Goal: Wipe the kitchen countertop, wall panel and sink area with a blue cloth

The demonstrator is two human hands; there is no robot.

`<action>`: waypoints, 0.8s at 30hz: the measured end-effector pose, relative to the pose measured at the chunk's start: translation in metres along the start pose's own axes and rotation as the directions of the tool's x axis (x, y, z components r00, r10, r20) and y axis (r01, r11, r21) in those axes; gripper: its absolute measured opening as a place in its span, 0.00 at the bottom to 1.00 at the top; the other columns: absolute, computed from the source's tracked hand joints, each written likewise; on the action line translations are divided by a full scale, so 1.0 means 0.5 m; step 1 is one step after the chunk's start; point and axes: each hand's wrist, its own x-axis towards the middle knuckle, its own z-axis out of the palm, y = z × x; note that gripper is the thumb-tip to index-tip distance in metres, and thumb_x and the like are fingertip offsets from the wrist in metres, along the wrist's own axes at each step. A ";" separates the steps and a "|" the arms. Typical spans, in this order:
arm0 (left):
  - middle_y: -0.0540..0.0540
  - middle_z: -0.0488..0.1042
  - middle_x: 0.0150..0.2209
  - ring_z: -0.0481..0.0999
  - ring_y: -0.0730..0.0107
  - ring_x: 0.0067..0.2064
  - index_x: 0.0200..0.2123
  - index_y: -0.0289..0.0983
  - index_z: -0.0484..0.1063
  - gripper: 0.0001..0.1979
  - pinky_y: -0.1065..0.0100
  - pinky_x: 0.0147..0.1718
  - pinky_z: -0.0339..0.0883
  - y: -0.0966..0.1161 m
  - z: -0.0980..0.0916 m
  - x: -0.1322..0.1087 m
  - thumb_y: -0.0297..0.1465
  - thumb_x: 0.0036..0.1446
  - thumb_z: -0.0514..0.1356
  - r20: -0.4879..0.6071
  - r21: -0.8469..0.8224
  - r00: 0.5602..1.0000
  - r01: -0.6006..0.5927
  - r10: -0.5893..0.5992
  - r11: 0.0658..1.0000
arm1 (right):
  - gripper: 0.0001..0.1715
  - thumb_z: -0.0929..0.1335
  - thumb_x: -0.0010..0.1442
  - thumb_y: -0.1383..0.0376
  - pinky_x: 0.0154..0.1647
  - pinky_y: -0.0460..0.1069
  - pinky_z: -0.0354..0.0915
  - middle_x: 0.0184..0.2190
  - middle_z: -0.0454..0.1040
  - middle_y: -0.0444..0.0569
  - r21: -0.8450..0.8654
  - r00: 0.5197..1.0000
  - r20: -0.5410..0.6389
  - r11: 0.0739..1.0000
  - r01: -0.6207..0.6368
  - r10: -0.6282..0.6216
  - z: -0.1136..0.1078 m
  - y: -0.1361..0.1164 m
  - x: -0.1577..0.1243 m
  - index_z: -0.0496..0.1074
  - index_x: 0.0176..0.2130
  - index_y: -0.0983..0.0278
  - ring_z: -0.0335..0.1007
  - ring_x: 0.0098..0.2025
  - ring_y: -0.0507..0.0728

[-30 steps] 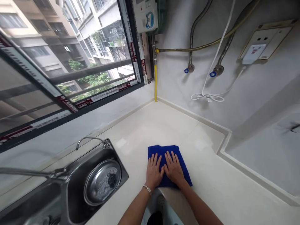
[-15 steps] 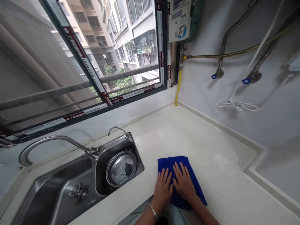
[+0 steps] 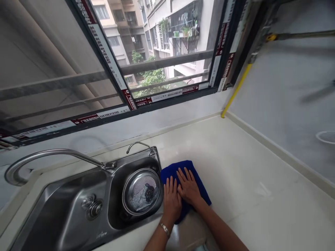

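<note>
A blue cloth (image 3: 200,186) lies flat on the pale countertop (image 3: 243,174), its upper left corner against the sink's right rim. My left hand (image 3: 172,202) rests on the cloth's left part with fingers stretched out; a silver bracelet is on that wrist. Beside it, my right hand (image 3: 188,186) presses flat on the middle of the cloth, fingers extended. Neither hand grips anything. Part of the cloth is hidden under both hands.
Left of the cloth is a double steel sink (image 3: 104,230) holding a round metal strainer pan (image 3: 141,191). A large curved faucet (image 3: 60,152) and a small tap (image 3: 140,143) stand behind. A yellow pipe (image 3: 237,90) meets the back corner below the window.
Both hands and the cloth have moved left across the countertop, up to the sink's edge. The camera's view has turned left and come closer.
</note>
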 end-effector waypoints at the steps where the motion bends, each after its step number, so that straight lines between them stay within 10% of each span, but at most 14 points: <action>1: 0.38 0.50 0.73 0.44 0.52 0.75 0.73 0.37 0.49 0.32 0.41 0.70 0.57 -0.008 0.003 0.020 0.25 0.66 0.46 -0.002 -0.005 1.000 0.018 -0.018 1.000 | 0.41 0.60 0.65 0.62 0.77 0.64 0.41 0.76 0.45 0.46 0.003 1.000 0.002 1.000 0.003 -0.003 0.000 0.001 0.026 0.50 0.74 0.61 0.37 0.77 0.65; 24: 0.28 0.51 0.72 0.48 0.38 0.74 0.70 0.28 0.57 0.29 0.40 0.69 0.54 -0.156 0.055 0.473 0.32 0.69 0.50 -0.053 0.095 0.951 0.310 -0.306 0.946 | 0.35 0.62 0.67 0.60 0.77 0.62 0.40 0.73 0.55 0.46 0.134 0.996 -0.043 0.987 0.087 -0.082 -0.006 0.083 0.530 0.58 0.71 0.62 0.42 0.76 0.65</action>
